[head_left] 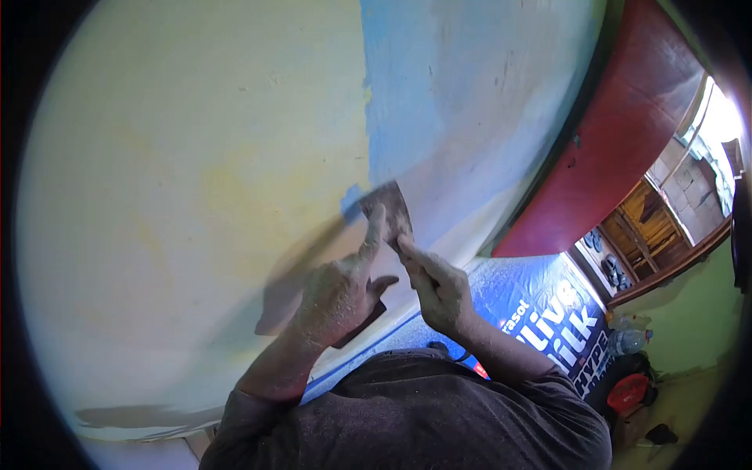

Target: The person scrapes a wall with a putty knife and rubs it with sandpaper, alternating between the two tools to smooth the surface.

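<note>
Against the wall [172, 102], a blade [395, 202] lies beneath open left fingers [377, 225], seemingly pinched by right fingers [420, 260].

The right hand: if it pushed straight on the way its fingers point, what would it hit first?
The right hand would probably meet the flat blade first; its fingertips already seem to touch the near end. The left hand's index finger lies close by, though depth is unclear.

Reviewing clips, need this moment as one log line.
left hand: finger on plate | right hand: at plate edge | plate: against painted wall
</note>
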